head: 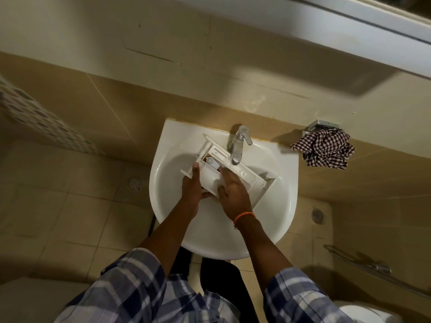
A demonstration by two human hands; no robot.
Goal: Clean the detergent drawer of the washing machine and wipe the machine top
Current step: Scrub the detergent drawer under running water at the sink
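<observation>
The step in hand looks to be washing the drawer out at the basin, with the machine top not in view and still to be wiped. Nearest, the left hand (pixel 191 190) grips the detergent drawer (pixel 224 169) by its left end, fingers curled under it, and the right hand (pixel 233 192) lies across its near part, fingers spread and fairly straight, pressing rather than clutching as far as I can tell. To do this well, I would keep that left grip firm and low inside the sink (pixel 168 220), tilt the compartments toward the tap (pixel 239 145) and rub into the corners. The drawer is white plastic, long, lying slantwise across the bowl from the back left rim toward the right rim, its far portion under the spout. Beyond the sink's right back corner, a checked cloth (pixel 324 149) hangs on the wall.
</observation>
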